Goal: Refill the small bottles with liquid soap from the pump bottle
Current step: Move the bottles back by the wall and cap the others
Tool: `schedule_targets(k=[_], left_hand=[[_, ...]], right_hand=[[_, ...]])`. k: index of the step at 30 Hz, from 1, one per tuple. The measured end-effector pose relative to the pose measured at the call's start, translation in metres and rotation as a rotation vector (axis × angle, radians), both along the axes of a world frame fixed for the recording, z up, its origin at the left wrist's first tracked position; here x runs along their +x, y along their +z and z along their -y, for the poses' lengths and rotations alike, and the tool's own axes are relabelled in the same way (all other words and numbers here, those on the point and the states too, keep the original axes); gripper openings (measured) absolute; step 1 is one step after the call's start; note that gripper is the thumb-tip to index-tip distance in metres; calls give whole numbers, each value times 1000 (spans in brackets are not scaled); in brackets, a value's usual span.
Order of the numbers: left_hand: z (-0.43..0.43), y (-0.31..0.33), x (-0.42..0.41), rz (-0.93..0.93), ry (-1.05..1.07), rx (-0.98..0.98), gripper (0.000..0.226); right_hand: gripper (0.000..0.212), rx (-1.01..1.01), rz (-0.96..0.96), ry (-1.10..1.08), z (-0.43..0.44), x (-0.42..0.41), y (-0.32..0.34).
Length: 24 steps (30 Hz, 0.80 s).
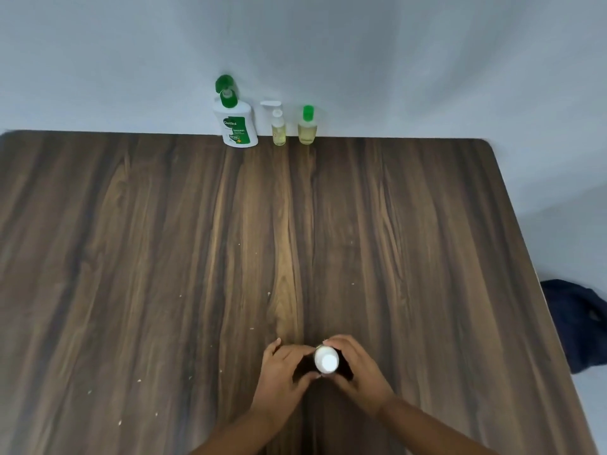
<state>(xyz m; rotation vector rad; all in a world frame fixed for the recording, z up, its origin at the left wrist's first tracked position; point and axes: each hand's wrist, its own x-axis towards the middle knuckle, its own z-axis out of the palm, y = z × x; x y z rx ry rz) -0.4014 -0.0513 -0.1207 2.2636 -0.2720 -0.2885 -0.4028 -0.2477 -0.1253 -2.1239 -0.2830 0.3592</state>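
Opening step, seemingly: small white-capped bottle (326,359) upright near the front of the wooden tabletop (164,257), gripped by left hand (282,369) and right hand (358,372). Next, likely: opening it with a twist, then fetching the white green-pump soap bottle (236,126) from the far edge.

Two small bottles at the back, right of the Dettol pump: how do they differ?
The slim bottle has a white top; the squat bottle has a green cap. The slim bottle is narrower than the squat bottle. Both stand upright, holding pale yellow liquid.
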Motion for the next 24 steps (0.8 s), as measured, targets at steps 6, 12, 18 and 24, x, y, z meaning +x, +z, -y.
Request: schedule_targets(k=[6, 12, 18, 24], left_hand=[[6, 2, 41, 11, 82, 50, 44], [23, 11, 108, -85, -1, 160, 78], [46, 10, 207, -172, -71, 132, 98], [77, 11, 295, -141, -53, 193, 103]], right_hand=[[36, 11, 58, -131, -8, 50, 5], [40, 36, 84, -233, -7, 131, 0], [41, -16, 138, -385, -1, 234, 1], [43, -84, 208, -500, 0, 324, -6]])
